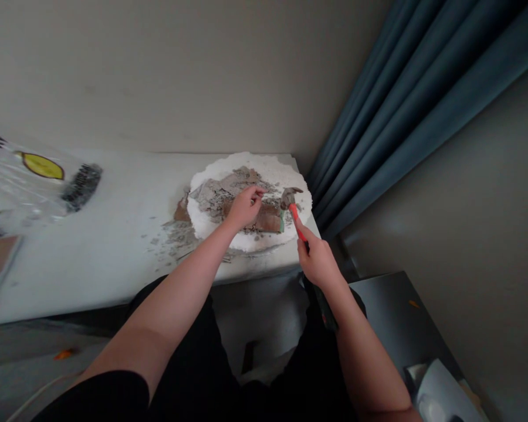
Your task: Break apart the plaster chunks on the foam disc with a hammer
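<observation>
Here the left hand (245, 206) is pinching rubble (229, 196) just left of the hammer (293, 206), whose handle the right hand (317, 259) is clamping, head pointing far.

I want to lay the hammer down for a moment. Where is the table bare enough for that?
The table is bare between the plastic bag and the rubble beside the white foam slab. On the slab it is crowded: broken pieces, left hand, hammer in the right hand.
</observation>
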{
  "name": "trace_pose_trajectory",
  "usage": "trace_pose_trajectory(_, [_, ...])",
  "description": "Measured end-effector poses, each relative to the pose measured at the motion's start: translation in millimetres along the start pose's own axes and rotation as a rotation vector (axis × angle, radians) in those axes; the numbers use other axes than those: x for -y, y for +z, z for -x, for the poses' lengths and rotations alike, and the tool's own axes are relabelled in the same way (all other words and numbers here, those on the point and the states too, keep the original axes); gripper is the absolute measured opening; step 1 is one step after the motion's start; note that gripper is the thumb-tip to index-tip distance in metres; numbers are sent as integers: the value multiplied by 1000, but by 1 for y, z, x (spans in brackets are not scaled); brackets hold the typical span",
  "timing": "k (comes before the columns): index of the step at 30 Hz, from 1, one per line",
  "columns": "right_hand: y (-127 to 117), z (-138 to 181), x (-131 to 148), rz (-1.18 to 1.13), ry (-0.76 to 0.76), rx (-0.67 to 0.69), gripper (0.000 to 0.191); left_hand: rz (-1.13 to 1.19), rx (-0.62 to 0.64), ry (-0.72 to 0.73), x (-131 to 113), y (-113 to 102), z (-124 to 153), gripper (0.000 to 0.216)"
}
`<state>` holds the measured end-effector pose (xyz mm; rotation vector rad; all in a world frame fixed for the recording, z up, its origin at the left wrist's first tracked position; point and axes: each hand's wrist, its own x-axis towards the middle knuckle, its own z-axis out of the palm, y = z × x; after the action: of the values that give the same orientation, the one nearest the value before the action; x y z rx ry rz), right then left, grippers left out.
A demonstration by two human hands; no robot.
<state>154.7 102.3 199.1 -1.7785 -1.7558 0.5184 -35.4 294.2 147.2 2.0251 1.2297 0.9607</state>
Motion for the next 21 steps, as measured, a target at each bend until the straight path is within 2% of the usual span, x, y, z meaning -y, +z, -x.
trace_pose_trajectory(3, [5,-2,-4,7,30,27,63,-62,10,-2,3,-9,1,31])
trace_pose_trajectory(8, [5,-4,-10,-33,15,-54,66,-229,79,54,13,-19,6,25])
trace_pose_trajectory(11, [7,-2,-11,-8,12,-19,65,-303,105,68,22,-23,11,24])
trace_pose_trajectory(15, [10,4,-7,15,30,1,64,-394,130,95,31,-32,18,26])
trace_pose_trajectory(18, [12,7,-4,42,22,-51,64,-474,199,104,34,-39,25,29])
trace_pose_trajectory(21, [16,8,-4,86,18,-25,64,-516,254,123,34,-43,31,32])
